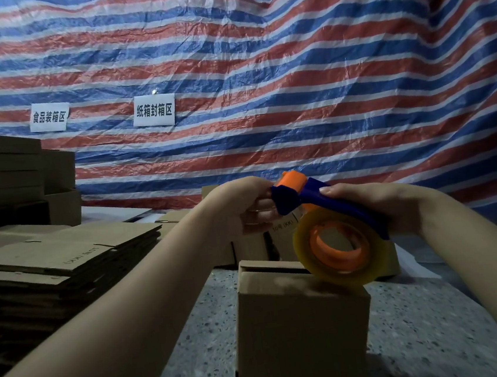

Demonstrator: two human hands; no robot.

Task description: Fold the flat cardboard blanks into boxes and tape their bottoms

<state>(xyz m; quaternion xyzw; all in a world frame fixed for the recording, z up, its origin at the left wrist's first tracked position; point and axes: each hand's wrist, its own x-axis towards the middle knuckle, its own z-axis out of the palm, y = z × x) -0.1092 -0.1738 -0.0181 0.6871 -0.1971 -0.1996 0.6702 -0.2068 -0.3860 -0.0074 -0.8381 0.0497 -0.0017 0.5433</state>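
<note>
A striped tarp (258, 64) in red, white and blue fills the whole background from nine o'clock round to three, with two white paper signs (154, 110) pinned at about ten o'clock. At nine o'clock we see a tall stack of flat blanks (49, 264), and behind it, further toward ten o'clock, more stacked cartons (2, 165). At six o'clock a folded box (299, 330) stands on the speckled tabletop (425, 338), its upper flaps not fully flat, a dark gap showing along the far edge. Behind it, near the middle, we make out other boxes (253, 246), partly hidden by our arms. Just above the folded box, toward its three o'clock corner, we hold the tape dispenser (328, 201), blue with orange parts; its clear tape roll (339, 246) hangs just over the box top. Our right hand (390, 207) has its grip curled round the blue handle. Our left hand (243, 207) pinches the dispenser's front end, at the orange part.
</note>
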